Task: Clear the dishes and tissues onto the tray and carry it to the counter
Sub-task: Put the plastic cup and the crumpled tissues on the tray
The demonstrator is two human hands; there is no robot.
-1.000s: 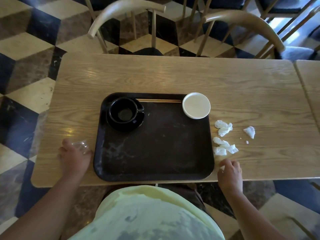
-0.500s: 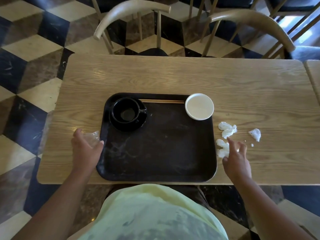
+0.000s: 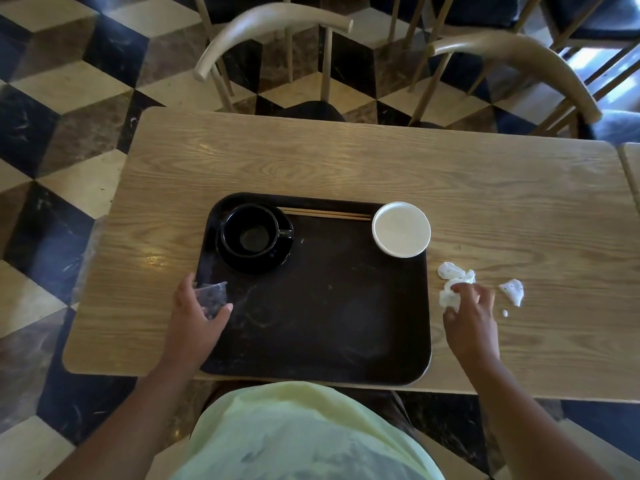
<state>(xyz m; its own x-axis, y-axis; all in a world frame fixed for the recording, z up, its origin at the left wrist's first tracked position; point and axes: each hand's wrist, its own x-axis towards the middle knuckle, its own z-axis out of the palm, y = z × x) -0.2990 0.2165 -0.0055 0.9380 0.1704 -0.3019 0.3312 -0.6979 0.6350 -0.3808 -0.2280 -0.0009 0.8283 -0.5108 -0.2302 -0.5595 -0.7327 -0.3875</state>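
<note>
Left hand grips a clear plastic cup over the tray's left edge; right hand, fingers curled, pinches crumpled tissues on the worktop just right of the tray.

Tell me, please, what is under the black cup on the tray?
A black saucer sits under the cup, its rim showing all round. The saucer's middle and the tray beneath it are covered.
</note>
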